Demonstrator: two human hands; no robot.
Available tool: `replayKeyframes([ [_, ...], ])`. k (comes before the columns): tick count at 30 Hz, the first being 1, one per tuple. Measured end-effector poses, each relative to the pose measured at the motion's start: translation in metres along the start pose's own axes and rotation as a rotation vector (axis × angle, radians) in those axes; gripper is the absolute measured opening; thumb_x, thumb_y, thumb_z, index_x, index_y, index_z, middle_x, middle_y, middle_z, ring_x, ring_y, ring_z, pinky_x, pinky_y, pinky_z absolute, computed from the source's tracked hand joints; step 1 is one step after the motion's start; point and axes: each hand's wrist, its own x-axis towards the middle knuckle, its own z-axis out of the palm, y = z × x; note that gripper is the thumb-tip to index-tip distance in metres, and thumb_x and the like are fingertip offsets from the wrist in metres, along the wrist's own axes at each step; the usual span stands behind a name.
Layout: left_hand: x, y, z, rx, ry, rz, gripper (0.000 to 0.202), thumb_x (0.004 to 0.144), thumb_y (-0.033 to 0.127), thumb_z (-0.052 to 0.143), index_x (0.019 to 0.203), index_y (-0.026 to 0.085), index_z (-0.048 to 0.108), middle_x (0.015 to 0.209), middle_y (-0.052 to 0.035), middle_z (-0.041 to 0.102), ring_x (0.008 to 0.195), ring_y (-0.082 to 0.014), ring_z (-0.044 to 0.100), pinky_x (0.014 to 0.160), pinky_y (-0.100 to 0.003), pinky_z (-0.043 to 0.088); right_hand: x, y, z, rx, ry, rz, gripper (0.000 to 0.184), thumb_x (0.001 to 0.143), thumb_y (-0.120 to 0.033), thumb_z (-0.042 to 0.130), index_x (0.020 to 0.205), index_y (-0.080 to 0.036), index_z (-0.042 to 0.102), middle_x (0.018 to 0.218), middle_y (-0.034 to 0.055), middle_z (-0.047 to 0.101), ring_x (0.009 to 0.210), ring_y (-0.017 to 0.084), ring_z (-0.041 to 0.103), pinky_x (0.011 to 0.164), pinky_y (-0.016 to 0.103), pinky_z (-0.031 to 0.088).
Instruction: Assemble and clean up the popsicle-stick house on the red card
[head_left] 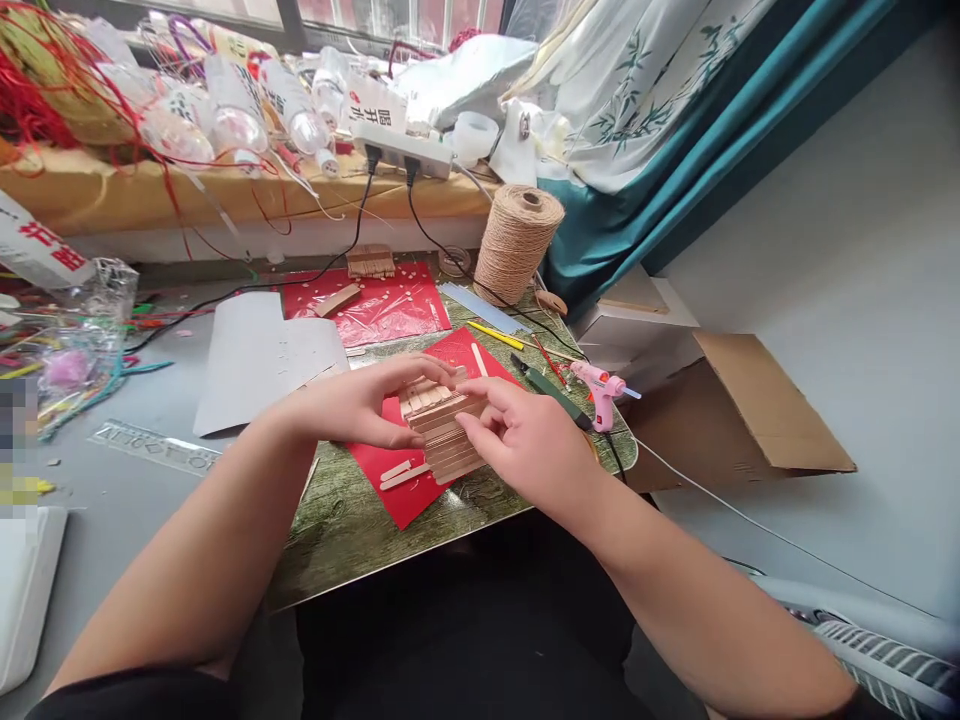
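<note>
A small structure of stacked wooden craft sticks (442,432) rests on a red paper sheet (397,490) in the middle of the table. My left hand (367,402) curves round its left side and top, fingers closed against the wood. My right hand (525,440) grips its right side with thumb and fingers pressed on the sticks. Two loose sticks (401,472) lie on the red sheet just in front of the structure.
A pink glue gun (600,385) and a green tool (551,392) lie right of my hands. A twine spool (517,242), power strip (401,148), grey card (259,355), red foil sheet (379,300), ruler (154,447) and cardboard box (739,400) surround the green board (360,530).
</note>
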Motion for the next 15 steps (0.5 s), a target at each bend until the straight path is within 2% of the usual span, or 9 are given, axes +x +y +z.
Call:
replayKeyframes([
  [3,0.002,-0.001,0.0,-0.038,-0.02,-0.004,0.065,0.091,0.044,0.083,0.151,0.032,0.058,0.154,-0.0109,0.063,0.139,-0.0317,0.064,0.108,-0.042,0.061,0.001,0.0,0.006,-0.056,0.036,-0.018,0.028,0.102,-0.027,0.064,0.128,-0.023,0.074,0.067,-0.0047,0.066,0.062,0.015,0.062,0.068,0.03,0.046],
  [6,0.004,-0.003,0.0,-0.03,-0.025,0.032,0.065,0.091,0.042,0.083,0.151,0.033,0.06,0.154,-0.0097,0.064,0.139,-0.0313,0.064,0.113,-0.044,0.058,0.002,0.001,0.009,-0.088,0.029,-0.016,0.026,0.102,-0.026,0.064,0.126,-0.023,0.074,0.069,-0.0035,0.07,0.063,0.016,0.064,0.068,0.03,0.045],
  [15,0.003,-0.004,0.008,0.02,0.043,0.074,0.068,0.086,0.037,0.085,0.15,0.032,0.061,0.159,-0.0111,0.059,0.152,-0.0334,0.054,0.128,-0.053,0.046,0.002,0.01,0.019,-0.035,0.035,0.067,0.019,0.103,-0.037,0.067,0.113,-0.024,0.076,0.068,-0.0028,0.071,0.065,0.018,0.066,0.067,0.031,0.044],
])
